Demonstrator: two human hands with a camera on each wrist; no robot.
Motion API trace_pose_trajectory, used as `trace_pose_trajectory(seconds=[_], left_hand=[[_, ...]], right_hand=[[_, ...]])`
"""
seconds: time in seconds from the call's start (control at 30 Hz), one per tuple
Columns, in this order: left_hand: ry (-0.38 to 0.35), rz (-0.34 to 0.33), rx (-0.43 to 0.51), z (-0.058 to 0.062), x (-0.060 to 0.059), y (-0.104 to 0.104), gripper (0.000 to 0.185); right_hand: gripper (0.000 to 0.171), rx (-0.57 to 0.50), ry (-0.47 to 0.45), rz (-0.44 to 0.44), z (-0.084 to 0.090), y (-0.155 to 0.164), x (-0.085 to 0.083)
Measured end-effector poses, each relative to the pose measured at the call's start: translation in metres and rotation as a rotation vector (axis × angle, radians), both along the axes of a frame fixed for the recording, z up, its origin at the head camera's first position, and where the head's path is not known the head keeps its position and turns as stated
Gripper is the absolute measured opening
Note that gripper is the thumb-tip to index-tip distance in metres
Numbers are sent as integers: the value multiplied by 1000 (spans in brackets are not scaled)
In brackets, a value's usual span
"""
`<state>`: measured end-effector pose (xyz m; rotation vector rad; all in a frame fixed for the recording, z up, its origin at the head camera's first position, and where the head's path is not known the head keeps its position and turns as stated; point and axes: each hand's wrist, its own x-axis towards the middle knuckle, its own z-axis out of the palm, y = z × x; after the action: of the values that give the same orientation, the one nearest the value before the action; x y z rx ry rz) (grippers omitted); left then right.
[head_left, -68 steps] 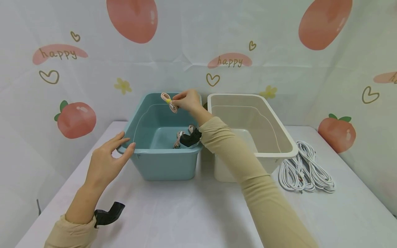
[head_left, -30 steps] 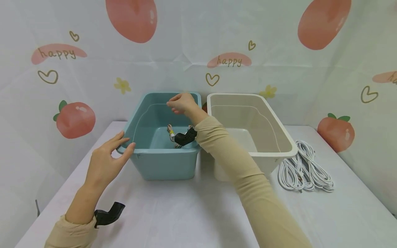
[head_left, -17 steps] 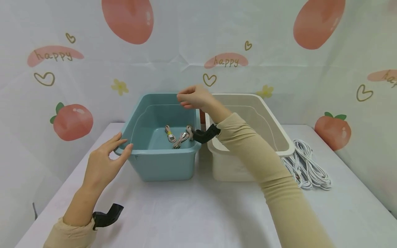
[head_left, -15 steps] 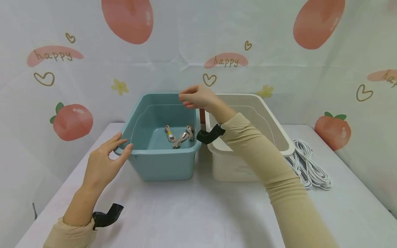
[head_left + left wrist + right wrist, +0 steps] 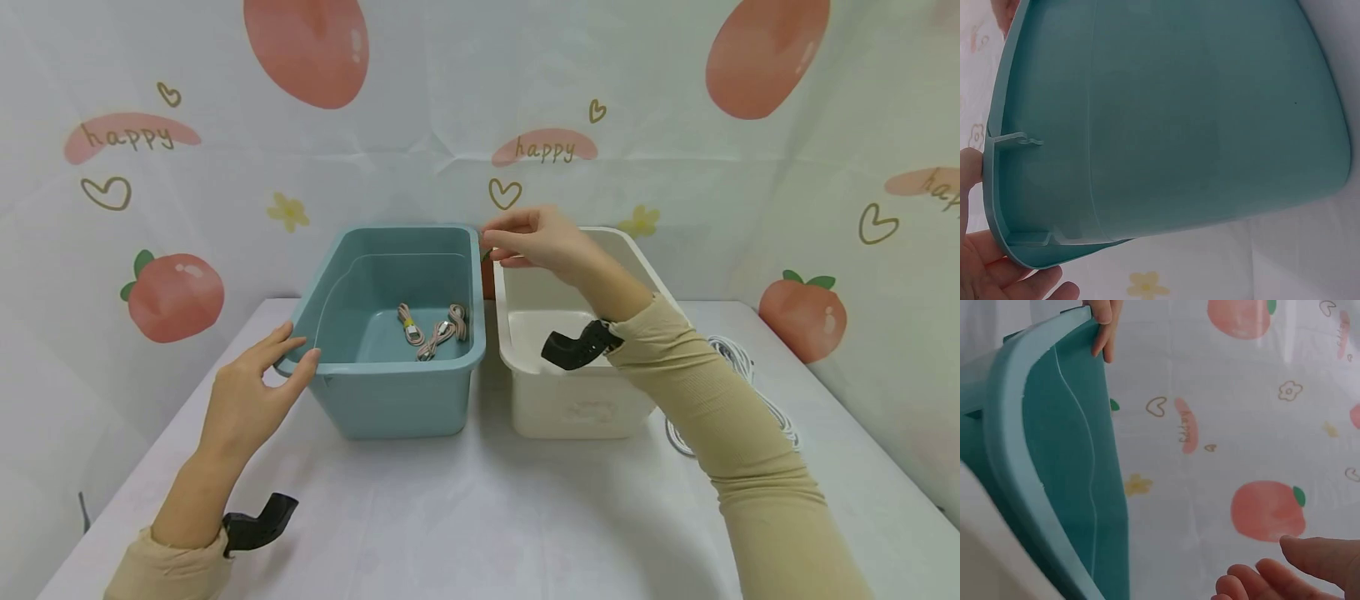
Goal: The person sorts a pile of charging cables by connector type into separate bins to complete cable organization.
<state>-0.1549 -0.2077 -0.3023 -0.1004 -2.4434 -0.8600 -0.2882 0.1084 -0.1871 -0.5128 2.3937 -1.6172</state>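
Note:
My left hand (image 5: 251,392) holds the front left corner of a blue plastic bin (image 5: 397,400); in the left wrist view its thumb and fingers (image 5: 1032,284) lie on either side of the rim's corner. Inside that bin are three small pinkish charging cables (image 5: 409,325), bundled, one showing a yellow tie. My right hand (image 5: 551,242) hovers above the back left part of a cream bin (image 5: 585,404), holding nothing. Its fingers (image 5: 1254,581) are loosely bent, the thumb apart from them in the right wrist view.
Bundled white cables (image 5: 780,421) lie on the table right of the cream bin, partly hidden by my right sleeve (image 5: 720,417). The two bins stand side by side against a fruit-patterned backdrop (image 5: 420,108), with a narrow gap between them.
The right hand let go of a yellow-tied charging cable, which dropped into the blue bin. That hand then moved right, over the cream bin. The left hand stayed at the corner.

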Motion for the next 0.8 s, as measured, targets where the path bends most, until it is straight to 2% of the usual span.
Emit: trace_pose_trajectory(seconds=[0.47, 0.7, 0.8], left_hand=[[-23, -2, -27, 2, 1, 1, 44], [-25, -22, -49, 1, 2, 3, 46], [-30, -26, -49, 1, 2, 3, 46]], right_hand=[[32, -85, 93, -50, -13, 70, 23], [12, -148, 116, -42, -25, 115, 37], [12, -224, 117, -62, -34, 135, 42]])
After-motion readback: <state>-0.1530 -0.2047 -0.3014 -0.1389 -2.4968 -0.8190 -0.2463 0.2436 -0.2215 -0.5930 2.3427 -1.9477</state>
